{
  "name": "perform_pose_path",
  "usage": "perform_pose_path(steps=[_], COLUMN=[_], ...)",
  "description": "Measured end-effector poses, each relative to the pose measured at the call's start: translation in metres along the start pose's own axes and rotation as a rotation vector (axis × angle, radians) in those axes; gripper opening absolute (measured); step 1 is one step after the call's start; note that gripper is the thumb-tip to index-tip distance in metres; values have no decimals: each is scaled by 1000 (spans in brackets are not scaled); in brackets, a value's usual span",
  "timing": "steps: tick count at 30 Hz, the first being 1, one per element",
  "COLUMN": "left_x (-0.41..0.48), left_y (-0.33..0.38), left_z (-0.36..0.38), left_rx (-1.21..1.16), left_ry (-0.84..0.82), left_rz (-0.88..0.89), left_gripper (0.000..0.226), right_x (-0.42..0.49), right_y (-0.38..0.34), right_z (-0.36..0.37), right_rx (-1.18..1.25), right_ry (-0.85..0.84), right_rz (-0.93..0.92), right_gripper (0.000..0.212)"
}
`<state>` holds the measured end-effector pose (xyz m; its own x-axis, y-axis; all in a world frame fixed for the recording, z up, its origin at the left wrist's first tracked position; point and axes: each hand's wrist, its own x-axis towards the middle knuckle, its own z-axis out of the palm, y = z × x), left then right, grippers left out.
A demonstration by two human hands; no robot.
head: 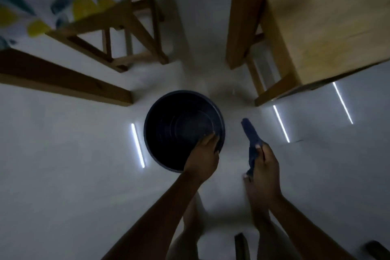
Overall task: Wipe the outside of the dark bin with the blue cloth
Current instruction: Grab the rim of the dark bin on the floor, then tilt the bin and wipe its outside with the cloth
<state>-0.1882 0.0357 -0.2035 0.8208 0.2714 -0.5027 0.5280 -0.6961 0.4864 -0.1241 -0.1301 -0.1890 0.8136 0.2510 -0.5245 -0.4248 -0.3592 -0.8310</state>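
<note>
Pale floor (63,175); empty dark bin (168,126), left hand (203,157) gripping rim, right hand (264,167) clutching blue cloth (251,135).

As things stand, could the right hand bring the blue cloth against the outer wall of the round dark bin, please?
Probably yes. The right hand holds the blue cloth just beside the round dark bin, with only bare white floor between them. The left hand grips the near rim, leaving the right-side wall free.

The dark bin (179,124) is round, upright and open-topped, at frame centre on the pale floor. The blue cloth (252,141) hangs bunched at its 3 o'clock, apart from it.
</note>
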Motion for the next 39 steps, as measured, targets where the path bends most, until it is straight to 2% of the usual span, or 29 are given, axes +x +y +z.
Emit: perform_pose_path(steps=[4,8,12,14,15,19,21,23,26,30,34,37,39], left_x=[4,14,25,24,19,2,-12,-21,-14,-3,12,20,18], left_y=[-52,-64,-80,-79,-75,-64,-66,-73,-83,-94,-98,-102,-107], left_z=[46,77,105,96,83,23,3,-6,-10,8,22,21,26], left_rx=[40,115,528,513,526,310,53,-218,-437,-586,-638,-635,-585], left_ry=[3,-101,-101,-97,-27,244,295,324,281,234,177,176,198], left_rz=[-3,51,102,78,77,69,27,23,-41,-143,-156,-120,-93], left_gripper=[61,79,53,54,50,31,29,30,29,17,22,19,17], right_x=[34,57,60,58,57,39,27,17,20,49,74,73,74], right_y=[33,53,61,57,52,28,22,17,14,38,83,101,102], right_z=[35,55,62,60,57,38,27,21,24,36,48,58,66], right_rx=[-18,-54,-86,-97,-102,-142,-202,-179,-197,-389,-682,-1022,-1146], right_ry=[-1,26,68,64,62,32,12,-17,-74,-106,-265,-221,-211], right_rz=[39,-19,-74,-80,-84,-201,-294,-300,-338,-436,-560,-684,-759], right_gripper=[27,20,19,24,25,23,29,33,32,26,38,53,64])
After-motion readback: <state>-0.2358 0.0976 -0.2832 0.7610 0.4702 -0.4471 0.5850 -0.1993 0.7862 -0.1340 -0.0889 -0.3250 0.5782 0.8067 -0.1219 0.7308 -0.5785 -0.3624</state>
